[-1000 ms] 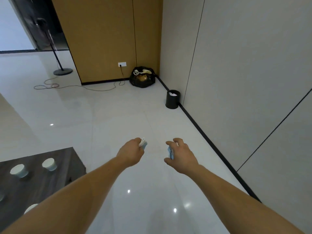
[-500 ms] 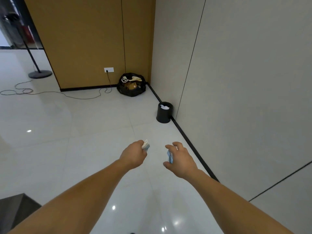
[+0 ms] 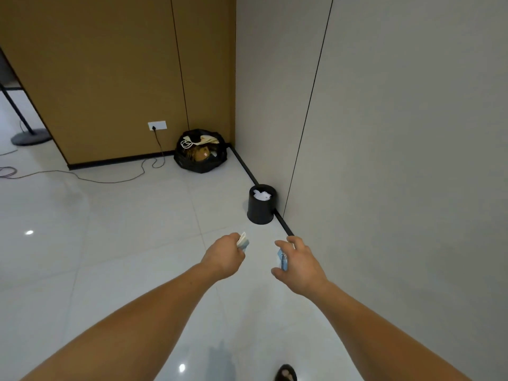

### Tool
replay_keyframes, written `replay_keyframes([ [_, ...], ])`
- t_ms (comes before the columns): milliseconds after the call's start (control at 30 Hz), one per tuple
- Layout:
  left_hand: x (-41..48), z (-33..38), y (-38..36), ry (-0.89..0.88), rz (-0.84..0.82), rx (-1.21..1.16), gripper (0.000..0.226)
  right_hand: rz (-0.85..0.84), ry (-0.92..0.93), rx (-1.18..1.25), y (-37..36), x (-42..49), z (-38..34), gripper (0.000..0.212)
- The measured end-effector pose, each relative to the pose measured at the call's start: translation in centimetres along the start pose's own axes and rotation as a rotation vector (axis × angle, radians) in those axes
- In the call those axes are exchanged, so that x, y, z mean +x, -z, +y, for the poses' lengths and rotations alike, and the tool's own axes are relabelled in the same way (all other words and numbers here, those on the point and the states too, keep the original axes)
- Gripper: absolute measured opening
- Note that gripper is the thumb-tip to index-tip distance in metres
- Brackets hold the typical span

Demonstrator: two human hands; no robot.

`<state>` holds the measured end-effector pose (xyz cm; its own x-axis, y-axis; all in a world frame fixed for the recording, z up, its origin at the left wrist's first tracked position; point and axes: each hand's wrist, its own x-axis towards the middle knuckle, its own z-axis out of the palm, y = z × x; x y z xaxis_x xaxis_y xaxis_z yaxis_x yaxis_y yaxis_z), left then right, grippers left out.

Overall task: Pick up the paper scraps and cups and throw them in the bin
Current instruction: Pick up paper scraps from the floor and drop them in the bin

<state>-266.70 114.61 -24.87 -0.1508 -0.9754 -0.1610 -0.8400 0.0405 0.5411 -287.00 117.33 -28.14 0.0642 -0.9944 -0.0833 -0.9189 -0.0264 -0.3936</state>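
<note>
White shiny floor tiles (image 3: 123,243) spread out under you, and both your bare arms reach forward over them.

Your left hand (image 3: 224,258) is curled into a loose fist. Its fingers are closed around a squashed paper cup (image 3: 243,240) – you can see the pale blue and cream edge poking out at the top of the fist.

Your right hand (image 3: 301,264) is just beside it, a little to the right, with a gap of floor between the two hands. Its thumb and fingers are bent around a second squashed cup (image 3: 283,260), pale blue, pinched flat. The first finger sticks out a bit past the cup, so this hand holds it more loosely.

Ahead of your hands, and a bit to the right, stands the black bin (image 3: 260,207). It sits on the floor right against the grey wall (image 3: 398,160), touching the dark strip along the bottom of the wall. White crumpled paper scraps (image 3: 261,195) already lie inside it near the top. Your hands are near the bin but not over it yet.

Farther back, in the corner, a black bag (image 3: 200,152) sits open with brown and cream things in it. A thin cable (image 3: 115,179) runs from a white socket (image 3: 157,125) on the brown wall (image 3: 110,64) and lies loose across the floor. At the bottom edge you can see the toe of one dark shoe (image 3: 286,373).
</note>
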Motion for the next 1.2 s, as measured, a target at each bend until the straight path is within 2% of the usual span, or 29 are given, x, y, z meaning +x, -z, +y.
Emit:
replay_keyframes([
  [300, 17.0, 3.7, 0.8, 0.118, 0.044, -0.022, 0.013, -0.058, 0.065, 0.011, 4.8, 18.8, 5.8, 0.07],
  [500, 28.4, 2.8, 1.3, 0.17, 0.005, -0.056, 0.015, -0.118, 0.078, 0.005, 4.6, 30.3, 7.3, 0.071],
  [933, 58.7, 0.9, 4.8, 0.093, -0.074, -0.089, 0.021, -0.149, -0.029, -0.032, 5.5, 57.3, 9.4, 0.069],
  [1200, 74.5, 1.2, 2.5, 0.124, -0.178, -0.083, 0.02, -0.258, -0.029, -0.03, 3.5, 72.3, 13.8, 0.069],
])
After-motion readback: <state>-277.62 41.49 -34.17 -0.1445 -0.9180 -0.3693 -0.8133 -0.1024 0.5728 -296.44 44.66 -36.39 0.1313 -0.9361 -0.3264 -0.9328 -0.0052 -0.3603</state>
